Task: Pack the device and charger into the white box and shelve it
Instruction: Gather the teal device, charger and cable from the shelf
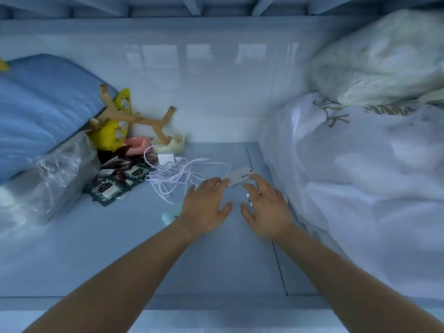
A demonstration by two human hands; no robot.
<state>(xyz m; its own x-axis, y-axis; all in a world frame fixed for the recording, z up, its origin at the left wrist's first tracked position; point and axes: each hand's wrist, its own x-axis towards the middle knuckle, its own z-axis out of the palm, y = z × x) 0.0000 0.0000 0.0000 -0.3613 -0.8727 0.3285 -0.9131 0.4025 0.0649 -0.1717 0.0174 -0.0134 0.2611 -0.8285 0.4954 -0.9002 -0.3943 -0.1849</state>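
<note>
A small white box (240, 177) lies on the pale shelf surface (134, 255), just beyond my fingertips. My left hand (206, 207) reaches toward it with fingers spread and relaxed, its fingertips at the box's left edge. My right hand (266, 210) is spread on the box's right side, its index finger touching the box's near right corner. A white charger plug (166, 158) with a tangled white cable (173, 179) sits left of the box. A small mint-green rounded object (168, 216) peeks out beside my left wrist. A shiny small item (249, 200) lies between my hands.
Large white bagged bedding (360, 176) fills the right side. At left lie a blue pillow (40, 111), clear plastic wrap (50, 179), dark tea sachets (113, 183), a yellow pouch (117, 123), a wooden stand (144, 118) and small pink and cream bowls (153, 144).
</note>
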